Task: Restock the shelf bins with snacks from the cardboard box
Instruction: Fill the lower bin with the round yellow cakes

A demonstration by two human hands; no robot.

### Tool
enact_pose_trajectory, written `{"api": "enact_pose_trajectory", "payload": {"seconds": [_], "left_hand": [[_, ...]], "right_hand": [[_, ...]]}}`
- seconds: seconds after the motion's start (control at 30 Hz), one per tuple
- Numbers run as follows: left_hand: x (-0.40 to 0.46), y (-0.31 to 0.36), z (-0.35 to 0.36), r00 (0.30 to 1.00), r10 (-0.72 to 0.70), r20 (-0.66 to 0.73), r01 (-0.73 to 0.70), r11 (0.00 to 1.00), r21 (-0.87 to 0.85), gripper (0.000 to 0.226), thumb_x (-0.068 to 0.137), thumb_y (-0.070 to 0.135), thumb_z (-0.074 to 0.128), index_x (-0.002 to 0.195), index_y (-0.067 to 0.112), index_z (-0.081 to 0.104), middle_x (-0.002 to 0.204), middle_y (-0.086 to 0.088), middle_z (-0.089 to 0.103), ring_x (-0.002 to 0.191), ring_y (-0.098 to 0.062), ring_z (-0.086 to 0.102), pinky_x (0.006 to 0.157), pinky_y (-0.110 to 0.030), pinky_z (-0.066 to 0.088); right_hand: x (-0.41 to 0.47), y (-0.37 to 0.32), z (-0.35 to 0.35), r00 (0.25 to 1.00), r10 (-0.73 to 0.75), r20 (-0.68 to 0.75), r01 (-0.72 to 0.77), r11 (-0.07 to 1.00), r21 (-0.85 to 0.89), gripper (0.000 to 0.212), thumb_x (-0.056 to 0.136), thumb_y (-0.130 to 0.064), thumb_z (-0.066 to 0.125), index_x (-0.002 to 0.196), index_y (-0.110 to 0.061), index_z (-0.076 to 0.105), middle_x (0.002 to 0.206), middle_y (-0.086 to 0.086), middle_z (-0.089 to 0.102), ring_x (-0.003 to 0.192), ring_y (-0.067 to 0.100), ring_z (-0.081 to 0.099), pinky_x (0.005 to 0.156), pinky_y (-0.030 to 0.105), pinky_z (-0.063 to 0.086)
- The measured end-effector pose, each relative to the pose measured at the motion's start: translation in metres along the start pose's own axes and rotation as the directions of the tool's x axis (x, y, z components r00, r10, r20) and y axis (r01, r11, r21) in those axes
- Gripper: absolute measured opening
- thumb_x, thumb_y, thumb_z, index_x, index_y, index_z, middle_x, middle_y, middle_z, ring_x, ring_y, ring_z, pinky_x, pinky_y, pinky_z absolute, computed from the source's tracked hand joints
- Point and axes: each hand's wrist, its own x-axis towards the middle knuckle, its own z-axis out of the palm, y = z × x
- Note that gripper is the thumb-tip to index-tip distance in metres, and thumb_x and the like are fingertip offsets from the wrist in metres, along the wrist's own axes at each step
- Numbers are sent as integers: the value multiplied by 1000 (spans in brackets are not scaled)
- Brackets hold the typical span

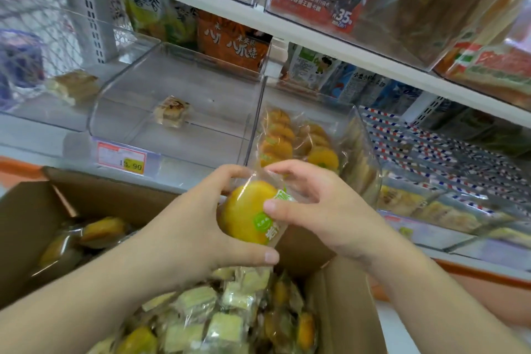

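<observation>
- Cardboard box (pixel 26 227) sits near us, below the shelf; it holds yellow round cakes in clear wrappers along its left side and a pile of pale green square snacks (pixel 201 310) in the middle.
- Both our hands hold one wrapped yellow cake (pixel 247 218) above the box, in front of the bins.
- Our left hand (pixel 186 227) has its grip curled round the cake, thumb underneath.
- Our right hand (pixel 321 204) has its grip pinching the wrapper, thumb on the green label.
- Right of centre, a clear bin (pixel 365 135) holds a stack of the same yellow cakes (pixel 287 141).
- The middle bin (pixel 178 80) holds a single wrapped pastry (pixel 172 111).
- The far-left bin (pixel 34 112) holds one wrapped pastry too.
- A price tag (pixel 122 158) is fixed on the middle bin's front.
</observation>
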Motion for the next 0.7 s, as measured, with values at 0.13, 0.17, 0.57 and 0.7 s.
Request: {"api": "enact_pose_trajectory", "payload": {"seconds": [0.13,0.17,0.57,0.7], "left_hand": [[-42,-6,-57,980,-76,-186,66,996,-58,75,51,36,102,118,41,67,115,15,74,93,-6,75,82,-29,63],[-37,-9,-57,976,-43,-214,38,999,-29,68,53,25,102,111,36,70,108,10,77,90,-8,76,83,-31,64],[2,-14,-65,950,224,-218,-110,893,437,81,93,34,76,156,55,30,145,42,35,131,13,41,116,-27,42],[5,-22,-59,971,198,-131,-107,858,503,86,97,36,71,160,58,16,148,46,23,125,19,29,111,-12,27]], "right_hand": [[-12,-9,-17,997,-57,42,58,998,-9,80,82,-17,88,145,-53,53,137,-5,65,124,17,66,104,49,56],[-15,-11,-19,995,-85,57,90,991,-97,83,83,-17,89,146,-55,50,136,-9,65,122,14,66,104,44,57],[37,37,-39,860,-140,-491,86,988,-132,46,76,-9,94,103,-34,66,102,-17,71,96,7,71,92,41,61],[52,69,-24,904,-103,-415,22,981,-194,41,78,-15,92,106,-38,71,108,-18,73,107,4,68,101,40,57]]}}
